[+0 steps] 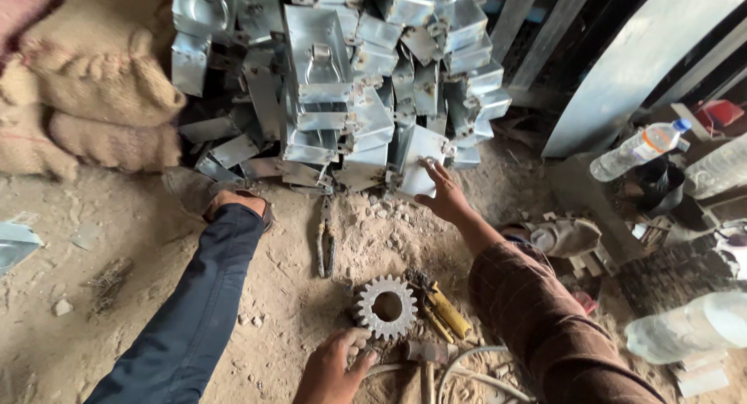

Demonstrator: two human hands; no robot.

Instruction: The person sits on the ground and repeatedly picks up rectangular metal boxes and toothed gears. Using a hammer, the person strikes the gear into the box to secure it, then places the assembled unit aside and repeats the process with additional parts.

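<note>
Fingers of the right hand (445, 192) spread open, touching a folded metal piece (420, 164) in the pile; the left hand (336, 367) rests loosely against a gear (385, 306), gripping nothing.

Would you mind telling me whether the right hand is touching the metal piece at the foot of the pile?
Touching. The head view shows the right hand with fingertips pressed on the metal piece, no gap visible.
</note>
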